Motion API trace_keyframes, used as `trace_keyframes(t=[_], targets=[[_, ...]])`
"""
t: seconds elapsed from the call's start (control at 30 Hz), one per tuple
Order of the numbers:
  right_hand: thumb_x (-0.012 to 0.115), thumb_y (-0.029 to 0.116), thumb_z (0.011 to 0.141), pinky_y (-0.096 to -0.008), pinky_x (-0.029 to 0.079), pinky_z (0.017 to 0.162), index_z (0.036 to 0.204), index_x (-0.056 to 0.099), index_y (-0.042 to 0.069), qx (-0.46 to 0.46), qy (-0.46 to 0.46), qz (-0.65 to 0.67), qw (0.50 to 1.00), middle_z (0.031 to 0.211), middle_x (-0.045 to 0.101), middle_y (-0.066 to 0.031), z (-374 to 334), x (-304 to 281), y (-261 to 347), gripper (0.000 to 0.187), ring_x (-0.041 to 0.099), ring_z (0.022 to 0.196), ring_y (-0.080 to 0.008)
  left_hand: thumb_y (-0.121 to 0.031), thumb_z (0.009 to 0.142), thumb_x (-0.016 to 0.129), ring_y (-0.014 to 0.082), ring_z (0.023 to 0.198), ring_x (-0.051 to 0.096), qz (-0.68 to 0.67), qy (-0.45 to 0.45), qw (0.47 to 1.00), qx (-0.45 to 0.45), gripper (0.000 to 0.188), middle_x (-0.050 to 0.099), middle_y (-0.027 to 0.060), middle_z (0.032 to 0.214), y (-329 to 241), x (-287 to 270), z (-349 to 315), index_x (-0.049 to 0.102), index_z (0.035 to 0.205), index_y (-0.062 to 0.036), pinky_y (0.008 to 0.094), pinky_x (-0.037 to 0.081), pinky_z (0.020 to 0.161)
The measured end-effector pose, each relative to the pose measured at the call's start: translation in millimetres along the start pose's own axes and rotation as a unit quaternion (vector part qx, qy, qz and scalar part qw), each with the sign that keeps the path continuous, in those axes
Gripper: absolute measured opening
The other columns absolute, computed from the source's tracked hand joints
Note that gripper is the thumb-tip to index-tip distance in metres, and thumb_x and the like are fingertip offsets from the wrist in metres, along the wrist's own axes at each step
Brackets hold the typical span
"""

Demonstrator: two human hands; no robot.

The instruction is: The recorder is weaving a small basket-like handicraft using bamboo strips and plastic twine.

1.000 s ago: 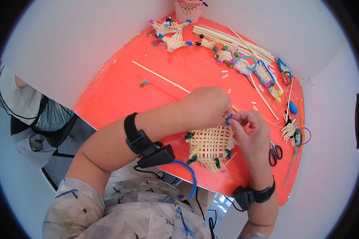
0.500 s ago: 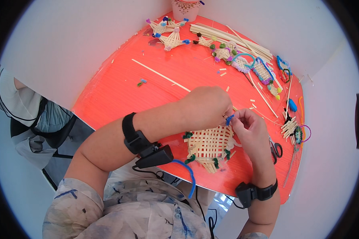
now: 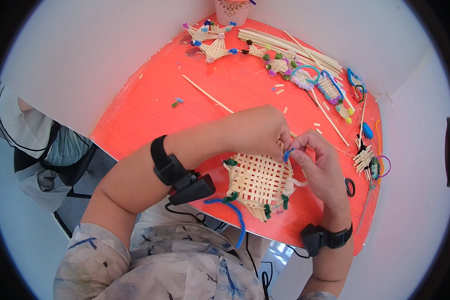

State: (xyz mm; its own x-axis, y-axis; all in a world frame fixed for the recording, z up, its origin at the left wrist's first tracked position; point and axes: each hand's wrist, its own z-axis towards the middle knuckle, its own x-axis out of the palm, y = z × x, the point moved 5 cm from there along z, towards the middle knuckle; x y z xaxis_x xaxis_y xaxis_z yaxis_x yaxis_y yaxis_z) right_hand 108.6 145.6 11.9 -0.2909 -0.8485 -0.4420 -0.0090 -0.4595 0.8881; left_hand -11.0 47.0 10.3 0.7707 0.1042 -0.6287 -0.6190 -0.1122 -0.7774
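A pale, open-weave panel of flat, wood-like strips [image 3: 260,177] has turned slightly on the glossy red tabletop [image 3: 145,110], keeping its upper-right corner between both hands.
The right hand [image 3: 316,157] pinches a short, fuzzy blue stem [image 3: 287,155] there; the left hand [image 3: 265,127] appears clenched on the panel's edge. Plush dark-green ties [image 3: 230,197] stud the rim; beyond lie small woven stars [image 3: 216,50].

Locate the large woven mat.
In the head view, the large woven mat is on the red table, right of centre, below the left hand and left of the right hand.
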Motion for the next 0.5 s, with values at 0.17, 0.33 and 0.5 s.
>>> trace_keyframes(t=[0.17,0.33,0.5], targets=[[0.068,0.004,0.082,-0.0369,0.037,0.084,0.089,0.061,0.008,-0.172,0.05,-0.168,0.969,0.087,0.058,-0.0029,2.2,0.9,18.1,0.011,0.055,0.083,-0.0209,-0.016,0.073,0.078,0.0133,0.059,0.063,-0.051,0.081,0.995,0.008,0.017,0.069,0.0067,0.068,2.1,3.5,-0.3,0.075,0.085,-0.0038,0.0302,0.049,0.057],[0.068,0.003,0.074,-0.0408,0.032,0.084,0.085,0.062,0.012,-0.325,-0.001,-0.347,0.88,0.087,0.057,0.0029,-4.2,3.3,39.2,0.016,0.056,0.087,-0.0188,-0.016,0.074,0.079,0.0131,0.061,0.064,-0.044,0.095,0.994,-0.008,0.02,0.07,0.0074,0.071,-0.3,-0.1,-0.7,0.075,0.088,-0.003,0.0291,0.05,0.058],[0.068,0.005,0.067,-0.0406,0.032,0.083,0.085,0.064,0.014,-0.376,-0.037,-0.438,0.816,0.087,0.057,0.0054,-14.1,5.2,47.4,0.02,0.056,0.088,-0.0181,-0.016,0.074,0.079,0.0133,0.064,0.065,-0.052,0.087,0.993,-0.055,0.023,0.071,0.0067,0.073,2.2,-1.0,-0.7,0.075,0.093,-0.0029,0.0288,0.051,0.061]])
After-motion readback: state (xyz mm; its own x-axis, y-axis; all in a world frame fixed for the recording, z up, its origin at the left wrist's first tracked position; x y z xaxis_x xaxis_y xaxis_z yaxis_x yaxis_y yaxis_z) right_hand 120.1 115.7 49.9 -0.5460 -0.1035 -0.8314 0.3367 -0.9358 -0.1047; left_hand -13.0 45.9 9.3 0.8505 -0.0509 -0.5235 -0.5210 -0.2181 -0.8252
